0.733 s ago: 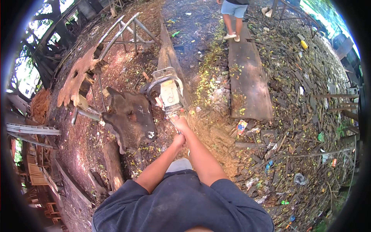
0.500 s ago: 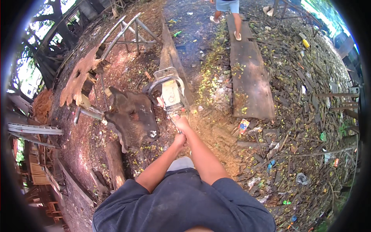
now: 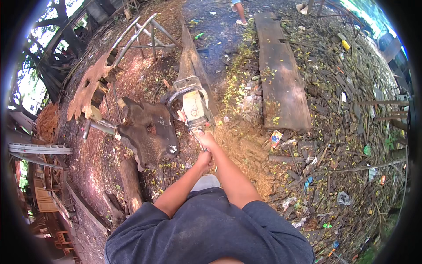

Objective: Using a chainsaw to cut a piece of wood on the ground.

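Note:
A chainsaw [image 3: 193, 105] with a whitish top cover and a dark curved front handle is in front of me, its rear end toward my body. My right hand [image 3: 206, 139] is closed round its rear handle. Just behind it, nearer to me, my left hand [image 3: 204, 160] is closed at the end of the same handle; its fingers are partly hidden. Ahead of the saw lies a long, narrow wooden plank [image 3: 188, 59]. I cannot clearly make out the saw's bar. To the left of the saw is a dark, irregular wood slab [image 3: 151, 125].
A wide plank [image 3: 281, 75] lies on the littered ground ahead right. Sawdust [image 3: 248, 160] covers the ground right of my hands. At left are a metal frame [image 3: 143, 37], a jagged wood piece [image 3: 93, 83] and a log [image 3: 131, 185]. A person's leg [image 3: 240, 12] shows at the far edge.
The other person has walked off the wide plank, away and to the left, mostly out of view. My hands keep their hold on the chainsaw; the view has shifted slightly.

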Available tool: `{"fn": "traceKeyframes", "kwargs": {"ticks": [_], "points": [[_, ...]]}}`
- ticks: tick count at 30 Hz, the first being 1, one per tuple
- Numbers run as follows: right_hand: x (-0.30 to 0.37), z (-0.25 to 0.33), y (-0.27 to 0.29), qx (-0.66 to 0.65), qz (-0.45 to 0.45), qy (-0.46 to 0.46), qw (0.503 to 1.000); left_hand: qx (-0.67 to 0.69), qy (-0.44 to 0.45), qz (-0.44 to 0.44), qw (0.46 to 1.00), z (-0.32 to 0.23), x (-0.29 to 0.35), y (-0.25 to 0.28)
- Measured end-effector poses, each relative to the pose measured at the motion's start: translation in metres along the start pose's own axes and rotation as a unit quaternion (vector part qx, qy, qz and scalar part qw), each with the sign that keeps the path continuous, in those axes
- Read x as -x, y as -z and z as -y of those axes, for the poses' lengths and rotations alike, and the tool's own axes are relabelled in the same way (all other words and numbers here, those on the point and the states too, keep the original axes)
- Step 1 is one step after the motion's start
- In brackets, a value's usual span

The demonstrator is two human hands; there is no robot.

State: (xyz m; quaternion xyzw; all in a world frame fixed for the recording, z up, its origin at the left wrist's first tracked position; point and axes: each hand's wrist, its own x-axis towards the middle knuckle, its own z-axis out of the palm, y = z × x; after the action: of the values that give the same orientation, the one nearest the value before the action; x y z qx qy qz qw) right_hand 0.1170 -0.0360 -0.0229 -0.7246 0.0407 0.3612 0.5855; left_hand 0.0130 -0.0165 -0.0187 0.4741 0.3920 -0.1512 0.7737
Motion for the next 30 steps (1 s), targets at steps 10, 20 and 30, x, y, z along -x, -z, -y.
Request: {"fn": "traceKeyframes", "kwargs": {"ticks": [10,20,30], "points": [[0.037,0.007,0.006,-0.036,0.022,-0.005,0.999,0.012,-0.010,-0.005,1.000,0.016,0.012,-0.001],[0.045,-0.016,0.005,-0.036,0.015,-0.012,0.999,-0.013,-0.016,-0.024,0.999,0.034,0.026,-0.004],[0.066,-0.020,0.010,-0.048,0.029,-0.014,0.998,0.006,-0.013,-0.029,0.999,0.046,0.039,-0.009]]}}
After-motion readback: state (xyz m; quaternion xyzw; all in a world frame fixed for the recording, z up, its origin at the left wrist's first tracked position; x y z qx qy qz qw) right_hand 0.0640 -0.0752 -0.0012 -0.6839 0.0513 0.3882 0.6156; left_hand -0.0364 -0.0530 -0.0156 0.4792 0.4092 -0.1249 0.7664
